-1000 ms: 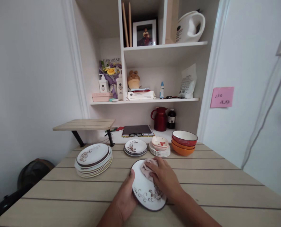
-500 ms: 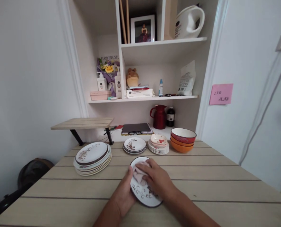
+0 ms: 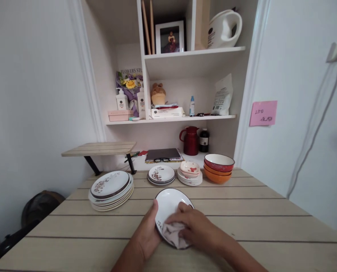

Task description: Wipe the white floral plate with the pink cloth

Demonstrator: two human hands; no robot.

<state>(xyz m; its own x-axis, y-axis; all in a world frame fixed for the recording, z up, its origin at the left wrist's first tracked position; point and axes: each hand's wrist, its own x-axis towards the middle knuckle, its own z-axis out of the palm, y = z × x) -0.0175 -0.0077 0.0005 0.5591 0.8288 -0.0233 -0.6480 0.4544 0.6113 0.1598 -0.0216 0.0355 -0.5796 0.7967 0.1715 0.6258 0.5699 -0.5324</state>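
My left hand (image 3: 149, 231) grips the left edge of a white plate (image 3: 168, 204) with a dark rim, its thumb on the rim and the other fingers hidden beneath. The plate is tilted above the table, near its front middle. My right hand (image 3: 195, 226) is closed on a pale pinkish cloth (image 3: 174, 232) and presses it against the plate's lower part. Most of the plate's brown pattern is covered by the cloth and hand. Just beyond stands a short stack of similar plates (image 3: 161, 173) with a floral print.
On the slatted table (image 3: 256, 215), a stack of larger plates (image 3: 111, 185) stands left. Small dishes on saucers (image 3: 190, 175) and stacked red and orange bowls (image 3: 218, 168) stand at the back right. A raised wooden shelf (image 3: 100, 148) overhangs the back left; behind is a red jug (image 3: 190, 140).
My right hand has moved the cloth from the upper part of the plate down to its lower part, nearer me. My left hand keeps its grip on the plate's edge.
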